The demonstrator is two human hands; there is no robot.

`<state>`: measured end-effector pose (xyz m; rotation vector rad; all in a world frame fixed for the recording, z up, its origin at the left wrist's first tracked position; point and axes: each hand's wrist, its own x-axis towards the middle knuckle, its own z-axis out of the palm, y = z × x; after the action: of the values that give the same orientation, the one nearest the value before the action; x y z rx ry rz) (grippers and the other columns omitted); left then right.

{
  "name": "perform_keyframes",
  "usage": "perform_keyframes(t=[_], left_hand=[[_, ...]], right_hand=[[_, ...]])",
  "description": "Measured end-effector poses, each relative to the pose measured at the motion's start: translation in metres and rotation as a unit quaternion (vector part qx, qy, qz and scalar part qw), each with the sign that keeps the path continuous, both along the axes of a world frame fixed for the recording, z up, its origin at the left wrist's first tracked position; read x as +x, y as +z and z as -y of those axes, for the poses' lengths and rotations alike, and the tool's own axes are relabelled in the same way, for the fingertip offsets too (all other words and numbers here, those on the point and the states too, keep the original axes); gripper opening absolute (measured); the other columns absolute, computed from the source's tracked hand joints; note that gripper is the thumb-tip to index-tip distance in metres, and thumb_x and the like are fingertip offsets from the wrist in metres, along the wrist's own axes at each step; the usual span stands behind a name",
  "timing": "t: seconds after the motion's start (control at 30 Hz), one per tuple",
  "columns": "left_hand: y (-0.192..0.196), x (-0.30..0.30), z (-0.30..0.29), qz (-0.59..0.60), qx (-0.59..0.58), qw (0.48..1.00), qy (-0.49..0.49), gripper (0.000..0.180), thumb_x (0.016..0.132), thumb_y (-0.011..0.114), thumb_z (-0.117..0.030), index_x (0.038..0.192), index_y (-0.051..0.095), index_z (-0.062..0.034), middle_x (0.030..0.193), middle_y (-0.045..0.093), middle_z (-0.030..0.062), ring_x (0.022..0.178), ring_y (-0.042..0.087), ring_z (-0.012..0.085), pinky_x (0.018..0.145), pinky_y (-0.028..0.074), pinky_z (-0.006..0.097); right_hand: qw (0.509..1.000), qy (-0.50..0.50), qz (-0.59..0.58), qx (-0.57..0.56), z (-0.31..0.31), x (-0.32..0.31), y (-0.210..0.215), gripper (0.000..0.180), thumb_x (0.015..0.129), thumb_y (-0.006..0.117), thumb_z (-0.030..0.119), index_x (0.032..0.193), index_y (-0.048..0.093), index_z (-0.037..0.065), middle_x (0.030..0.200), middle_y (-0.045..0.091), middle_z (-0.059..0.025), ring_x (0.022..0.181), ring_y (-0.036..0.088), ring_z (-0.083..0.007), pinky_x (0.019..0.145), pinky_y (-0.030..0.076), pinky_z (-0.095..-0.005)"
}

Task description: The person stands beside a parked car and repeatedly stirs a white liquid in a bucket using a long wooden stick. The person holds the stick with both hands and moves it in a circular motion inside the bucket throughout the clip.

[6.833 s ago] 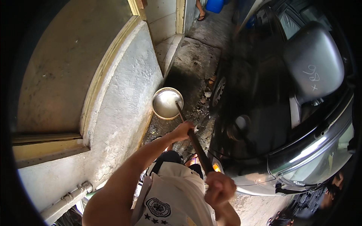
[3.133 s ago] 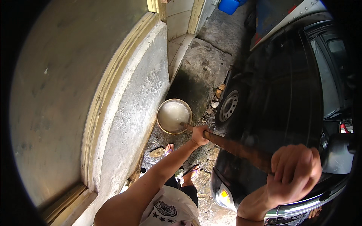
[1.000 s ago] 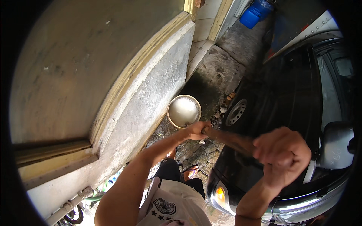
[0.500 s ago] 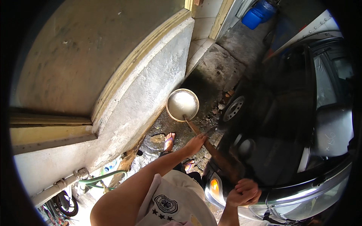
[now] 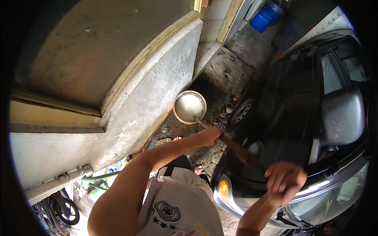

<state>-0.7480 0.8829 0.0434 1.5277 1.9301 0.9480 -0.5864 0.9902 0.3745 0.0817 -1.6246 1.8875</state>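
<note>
A round, pale-rimmed bucket (image 5: 176, 111) with whitish liquid in it stands on the wet ground beside the wall. The lower end of a long wooden stick (image 5: 233, 148) dips into the liquid at the bucket's near rim. My left hand (image 5: 211, 136) is wrapped round the stick part-way up, just above the bucket. Farther right, in front of the black car, my right hand (image 5: 286, 179) is closed at the stick's upper end. That end is dim and blurred against the dark car, so the grip itself is partly hidden.
A black car (image 5: 283, 118) with a grey side mirror (image 5: 343, 116) fills the right side. On the left runs a rough whitewashed wall (image 5: 157, 78). Blue containers (image 5: 263, 19) stand at the far end. A green hose (image 5: 94, 179) and a motorbike wheel (image 5: 69, 211) are at lower left.
My right hand has swung up and to the right with the stick's upper end. My left hand has moved slightly up and right, still round the stick. The bucket stays in place.
</note>
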Motion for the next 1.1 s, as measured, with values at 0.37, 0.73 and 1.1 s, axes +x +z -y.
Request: perform_keyframes(t=[0.37,0.73,1.1], left_hand=[[0.008,-0.068,0.004,-0.034,-0.034,0.989,0.141,0.036,0.091,0.064,-0.029,0.107,0.051,-0.0002,0.091,0.062,0.0212,0.083,0.063,0.0414,0.071,0.051,0.049],[-0.076,0.113,0.083,-0.089,-0.092,0.991,0.030,0.048,0.083,0.064,-0.014,0.124,0.043,-0.0012,0.128,0.048,0.0207,0.122,0.051,0.0375,0.098,0.048,0.043],[0.051,0.103,0.049,-0.137,-0.021,0.982,0.128,0.038,0.091,0.061,-0.032,0.108,0.050,-0.0002,0.093,0.062,0.0195,0.088,0.063,0.0407,0.074,0.054,0.047]], right_hand=[[0.991,-0.026,0.058,-0.114,-0.023,-0.156,-0.052,0.024,0.088,0.051,0.014,0.065,0.048,0.006,0.050,0.039,-0.0003,0.041,0.040,-0.0134,0.045,0.041,-0.0306],[0.985,-0.132,0.098,0.053,0.113,0.142,-0.148,0.050,0.095,0.057,0.036,0.056,0.048,0.007,0.053,0.055,-0.0043,0.051,0.060,-0.0196,0.067,0.055,-0.0412],[0.992,-0.080,-0.002,-0.093,0.019,0.094,-0.024,0.038,0.097,0.045,0.017,0.061,0.042,0.008,0.045,0.038,-0.0036,0.038,0.041,-0.0182,0.049,0.044,-0.0383]])
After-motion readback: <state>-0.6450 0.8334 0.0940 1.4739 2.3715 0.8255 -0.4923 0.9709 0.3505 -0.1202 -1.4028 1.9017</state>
